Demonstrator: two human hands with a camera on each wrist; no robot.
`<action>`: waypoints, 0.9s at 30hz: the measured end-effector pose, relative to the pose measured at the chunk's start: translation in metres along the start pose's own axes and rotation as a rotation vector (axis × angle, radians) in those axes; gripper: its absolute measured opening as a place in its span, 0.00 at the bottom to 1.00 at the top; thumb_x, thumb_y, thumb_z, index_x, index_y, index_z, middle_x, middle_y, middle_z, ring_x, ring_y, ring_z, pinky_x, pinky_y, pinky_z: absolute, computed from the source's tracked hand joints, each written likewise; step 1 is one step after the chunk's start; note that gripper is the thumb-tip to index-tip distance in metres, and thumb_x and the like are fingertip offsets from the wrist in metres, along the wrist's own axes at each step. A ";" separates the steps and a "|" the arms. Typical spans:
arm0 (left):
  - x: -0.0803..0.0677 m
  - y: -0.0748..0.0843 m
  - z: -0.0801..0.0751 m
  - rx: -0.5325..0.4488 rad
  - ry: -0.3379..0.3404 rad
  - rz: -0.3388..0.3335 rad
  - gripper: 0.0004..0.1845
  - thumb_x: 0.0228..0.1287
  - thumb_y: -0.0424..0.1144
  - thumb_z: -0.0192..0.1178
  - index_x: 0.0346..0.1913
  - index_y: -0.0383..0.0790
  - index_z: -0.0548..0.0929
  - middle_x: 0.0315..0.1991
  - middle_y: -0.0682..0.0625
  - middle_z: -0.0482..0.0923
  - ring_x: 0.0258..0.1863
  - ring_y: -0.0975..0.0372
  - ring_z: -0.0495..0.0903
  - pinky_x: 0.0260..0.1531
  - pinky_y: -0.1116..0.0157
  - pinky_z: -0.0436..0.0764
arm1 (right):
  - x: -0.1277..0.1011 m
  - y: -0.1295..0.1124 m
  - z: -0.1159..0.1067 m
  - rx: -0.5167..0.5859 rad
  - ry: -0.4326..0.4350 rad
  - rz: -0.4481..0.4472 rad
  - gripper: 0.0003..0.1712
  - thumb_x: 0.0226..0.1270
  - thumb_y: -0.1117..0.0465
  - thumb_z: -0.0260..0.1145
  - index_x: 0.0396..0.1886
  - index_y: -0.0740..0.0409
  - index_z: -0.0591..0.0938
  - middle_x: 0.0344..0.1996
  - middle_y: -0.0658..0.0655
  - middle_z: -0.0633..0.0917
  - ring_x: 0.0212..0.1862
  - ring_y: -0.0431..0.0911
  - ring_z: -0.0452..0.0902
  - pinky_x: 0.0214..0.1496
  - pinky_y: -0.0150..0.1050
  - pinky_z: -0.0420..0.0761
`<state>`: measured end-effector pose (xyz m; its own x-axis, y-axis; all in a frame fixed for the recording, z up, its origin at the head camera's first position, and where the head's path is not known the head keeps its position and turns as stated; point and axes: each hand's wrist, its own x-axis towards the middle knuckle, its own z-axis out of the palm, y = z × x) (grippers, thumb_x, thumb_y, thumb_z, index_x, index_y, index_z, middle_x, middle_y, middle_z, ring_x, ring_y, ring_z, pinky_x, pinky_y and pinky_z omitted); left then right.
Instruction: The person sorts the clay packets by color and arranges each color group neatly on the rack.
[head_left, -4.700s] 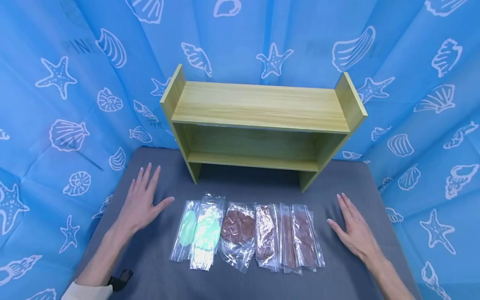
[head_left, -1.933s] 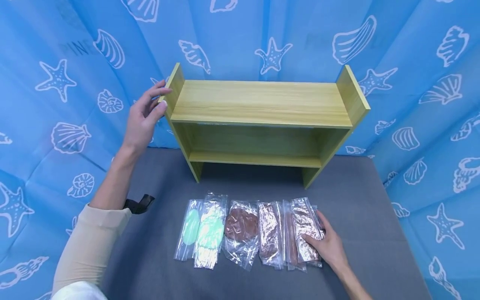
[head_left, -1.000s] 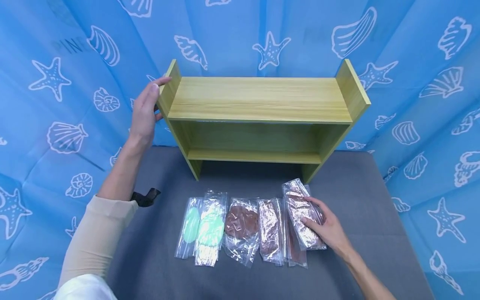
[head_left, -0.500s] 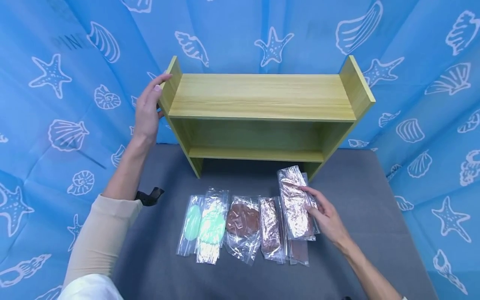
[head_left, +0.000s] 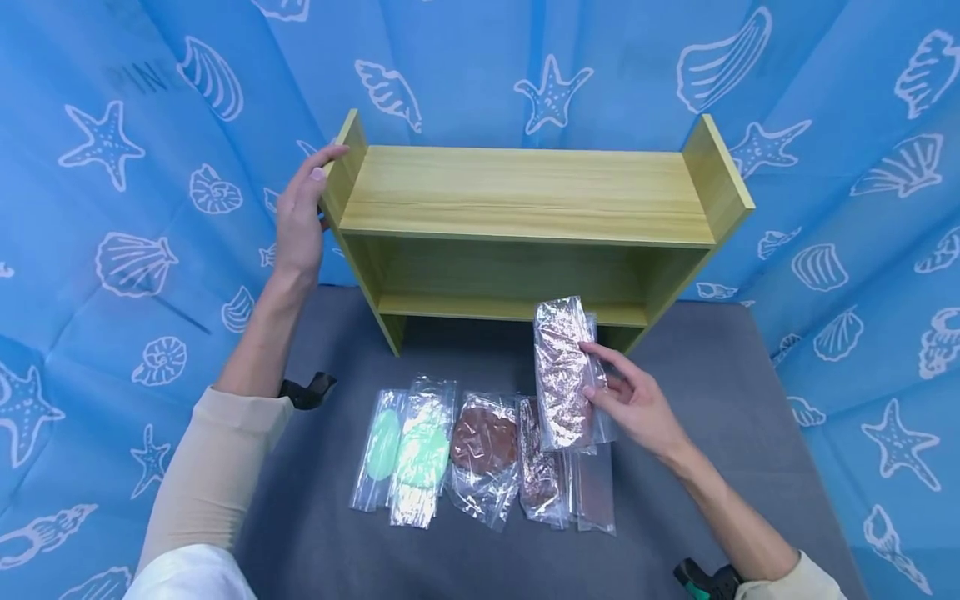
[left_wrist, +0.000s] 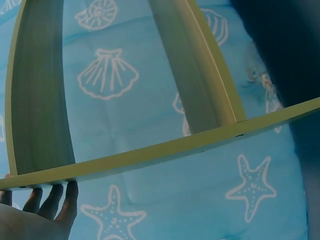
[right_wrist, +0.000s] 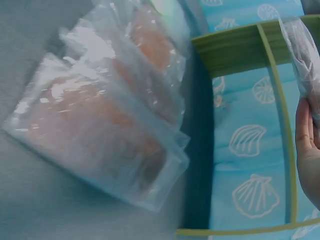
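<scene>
Holding a clear plastic packet of something brown (head_left: 561, 375), the right hand (head_left: 630, 404) pinches it along its right edge, thumb on the front and fingers curled behind, so this grip is closed on the packet. The packet stands nearly upright, lifted off the grey table (head_left: 697, 400), its top end in front of the lower opening of the wooden shelf unit (head_left: 525, 196) at about 12 o'clock from the hand. In the right wrist view the same packet (right_wrist: 302, 50) shows at the upper right above the palm (right_wrist: 307, 150), blurred.

At 7 o'clock from the held packet a row of packets lies flat on the table: two narrow brown packets (head_left: 558, 475) just below it, a round brown packet (head_left: 483, 442) next toward 9 o'clock, then two pale green packets (head_left: 405, 454) at the far left end, overlapping each other.

The left hand (head_left: 303, 212) rests against the outer face of the shelf unit's left side panel, fingers straight and reaching up to its top edge; its grip is flat and holds nothing. The left wrist view shows fingertips (left_wrist: 67, 197) touching the panel's edge (left_wrist: 150, 152).

Blue cloth printed with shells and starfish (head_left: 112, 208) hangs behind and beside the table.
</scene>
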<state>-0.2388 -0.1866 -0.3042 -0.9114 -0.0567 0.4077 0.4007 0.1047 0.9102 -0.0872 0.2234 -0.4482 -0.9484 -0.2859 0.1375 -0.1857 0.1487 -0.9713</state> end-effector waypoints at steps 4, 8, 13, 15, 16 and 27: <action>0.000 -0.001 -0.001 -0.003 0.003 0.009 0.22 0.78 0.46 0.41 0.65 0.48 0.78 0.67 0.51 0.69 0.51 0.55 0.73 0.42 0.61 0.76 | 0.012 -0.008 0.005 0.007 -0.021 0.044 0.35 0.68 0.70 0.65 0.74 0.54 0.67 0.44 0.66 0.81 0.40 0.45 0.85 0.42 0.35 0.83; 0.000 -0.003 0.000 -0.031 0.004 0.013 0.22 0.78 0.45 0.41 0.65 0.46 0.78 0.68 0.51 0.68 0.56 0.55 0.72 0.47 0.60 0.75 | 0.023 -0.011 0.011 0.018 -0.022 0.034 0.35 0.67 0.71 0.66 0.73 0.55 0.68 0.51 0.64 0.79 0.40 0.44 0.84 0.39 0.33 0.82; 0.001 -0.004 0.000 -0.030 0.013 0.033 0.23 0.78 0.44 0.40 0.66 0.43 0.77 0.72 0.53 0.64 0.66 0.59 0.66 0.57 0.60 0.70 | 0.037 -0.012 0.021 0.024 -0.021 -0.002 0.32 0.67 0.71 0.66 0.70 0.56 0.72 0.60 0.60 0.75 0.37 0.42 0.82 0.33 0.31 0.80; 0.002 -0.003 0.000 -0.023 0.021 0.045 0.23 0.78 0.43 0.40 0.65 0.42 0.78 0.73 0.51 0.64 0.67 0.60 0.65 0.58 0.62 0.69 | 0.045 -0.015 0.027 0.035 -0.019 -0.010 0.32 0.67 0.70 0.66 0.70 0.55 0.72 0.62 0.59 0.73 0.36 0.42 0.81 0.33 0.31 0.80; 0.002 -0.003 -0.001 -0.020 0.024 0.047 0.23 0.77 0.43 0.40 0.65 0.42 0.78 0.72 0.51 0.64 0.66 0.60 0.66 0.58 0.62 0.69 | 0.049 -0.015 0.030 0.040 -0.018 -0.017 0.32 0.67 0.70 0.66 0.70 0.55 0.72 0.62 0.59 0.74 0.35 0.41 0.80 0.30 0.31 0.78; -0.001 -0.004 0.001 -0.009 0.021 0.031 0.23 0.77 0.44 0.41 0.65 0.41 0.77 0.73 0.51 0.63 0.69 0.62 0.63 0.60 0.60 0.68 | 0.083 -0.031 0.057 0.091 -0.015 0.009 0.32 0.67 0.67 0.67 0.70 0.53 0.72 0.68 0.56 0.71 0.48 0.46 0.83 0.42 0.32 0.82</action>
<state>-0.2393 -0.1859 -0.3084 -0.8965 -0.0746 0.4368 0.4293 0.0982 0.8978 -0.1457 0.1416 -0.4179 -0.9458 -0.2991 0.1262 -0.1522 0.0652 -0.9862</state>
